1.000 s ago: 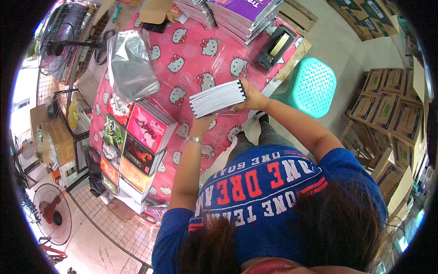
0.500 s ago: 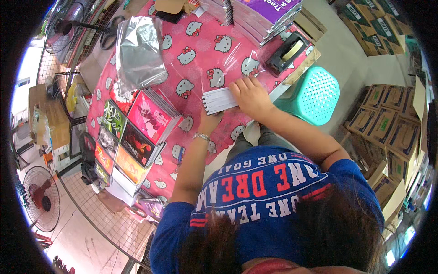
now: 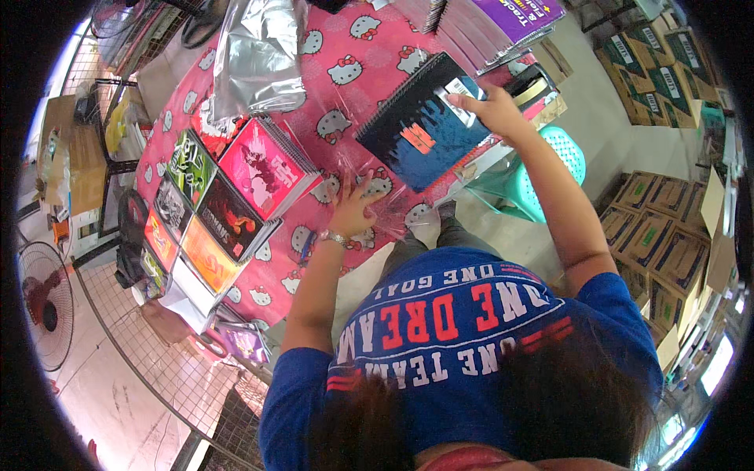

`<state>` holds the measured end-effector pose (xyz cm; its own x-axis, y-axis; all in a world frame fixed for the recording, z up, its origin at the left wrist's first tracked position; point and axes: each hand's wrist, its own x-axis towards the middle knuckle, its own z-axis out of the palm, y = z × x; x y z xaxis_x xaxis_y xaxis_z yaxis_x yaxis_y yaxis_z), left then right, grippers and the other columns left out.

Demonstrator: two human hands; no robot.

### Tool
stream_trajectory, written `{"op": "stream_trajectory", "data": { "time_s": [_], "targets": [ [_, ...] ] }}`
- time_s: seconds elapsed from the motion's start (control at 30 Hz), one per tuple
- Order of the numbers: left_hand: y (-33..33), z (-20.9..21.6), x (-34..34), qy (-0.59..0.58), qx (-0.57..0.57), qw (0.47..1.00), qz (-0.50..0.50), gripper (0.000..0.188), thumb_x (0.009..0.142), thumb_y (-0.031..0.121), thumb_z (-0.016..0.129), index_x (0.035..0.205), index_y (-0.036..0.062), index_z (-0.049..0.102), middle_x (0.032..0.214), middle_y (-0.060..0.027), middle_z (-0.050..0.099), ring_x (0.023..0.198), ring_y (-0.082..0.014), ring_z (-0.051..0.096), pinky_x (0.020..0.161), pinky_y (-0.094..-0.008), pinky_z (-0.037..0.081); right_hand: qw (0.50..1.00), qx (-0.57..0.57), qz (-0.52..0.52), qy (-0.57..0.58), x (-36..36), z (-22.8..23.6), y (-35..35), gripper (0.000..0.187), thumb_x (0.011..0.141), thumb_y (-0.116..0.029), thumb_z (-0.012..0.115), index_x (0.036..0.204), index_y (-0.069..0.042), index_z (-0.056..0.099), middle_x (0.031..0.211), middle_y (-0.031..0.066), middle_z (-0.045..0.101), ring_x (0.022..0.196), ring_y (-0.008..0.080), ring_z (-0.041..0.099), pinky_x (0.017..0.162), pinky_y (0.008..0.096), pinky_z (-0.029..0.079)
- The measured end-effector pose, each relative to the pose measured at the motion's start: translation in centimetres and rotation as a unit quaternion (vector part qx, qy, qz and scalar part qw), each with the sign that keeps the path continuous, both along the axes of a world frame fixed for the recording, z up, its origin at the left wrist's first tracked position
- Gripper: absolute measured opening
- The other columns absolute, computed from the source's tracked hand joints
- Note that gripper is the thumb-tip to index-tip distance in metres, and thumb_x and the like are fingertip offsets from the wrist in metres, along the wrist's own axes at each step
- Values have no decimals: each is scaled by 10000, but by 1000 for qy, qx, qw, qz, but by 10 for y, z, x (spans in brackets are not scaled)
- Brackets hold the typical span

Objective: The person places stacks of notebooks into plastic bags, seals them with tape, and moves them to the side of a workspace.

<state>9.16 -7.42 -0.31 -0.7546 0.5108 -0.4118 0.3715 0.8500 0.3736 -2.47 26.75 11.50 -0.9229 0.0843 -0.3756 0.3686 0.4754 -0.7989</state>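
A spiral notebook (image 3: 428, 129) with a dark blue and black cover, an orange print and a white barcode label lies tilted above the right part of the table. My right hand (image 3: 496, 111) grips its right end, thumb on the cover by the label and the other fingers out of sight beneath. To the lower left of it my left hand (image 3: 353, 209) is open, fingers spread, over the pink patterned tablecloth (image 3: 334, 125). Thin clear plastic shows under and around its fingers. A bracelet circles the left wrist.
Silvery clear plastic sleeves (image 3: 259, 67) lie at the far left. Several colourful spiral notebooks (image 3: 263, 169) are stacked along the left edge. Purple-covered notebooks (image 3: 503, 27) stand far right, with a tape dispenser (image 3: 534, 85) partly behind my right hand. A turquoise stool (image 3: 542, 177) and cardboard boxes (image 3: 656, 216) are on the right.
The notebook, held earlier in both hands with its white page edges showing, now shows its cover and has moved right with my right hand. My left hand has let go and spread its fingers.
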Motion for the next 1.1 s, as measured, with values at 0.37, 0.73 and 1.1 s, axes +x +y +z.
{"op": "stream_trajectory", "data": {
  "time_s": [0.37,0.73,1.1],
  "targets": [
    [-17,-8,22,34,-19,999,37,683,683,335,697,1327,358,469,1537,-93,123,1406,-384,29,1089,-608,41,988,100,-40,-109,14,-154,-30,1065,629,-778,583,1171,136,510,1126,294,577,1068,373,571,909,408,428],
    [23,1,80,-7,20,998,-58,988,586,425,766,1433,272,282,1526,-176,75,1396,-414,28,1120,-536,83,983,105,8,-149,0,-118,-48,1005,613,-785,593,1021,134,611,1058,292,608,1020,375,599,846,396,462],
    [33,-40,106,184,-84,978,-51,744,744,323,638,1418,328,322,1520,-197,82,1378,-470,34,1074,-632,79,982,81,31,-168,-10,-129,-43,1116,601,-804,590,1121,182,528,1176,311,548,1101,357,563,891,403,450]
  ]
}}
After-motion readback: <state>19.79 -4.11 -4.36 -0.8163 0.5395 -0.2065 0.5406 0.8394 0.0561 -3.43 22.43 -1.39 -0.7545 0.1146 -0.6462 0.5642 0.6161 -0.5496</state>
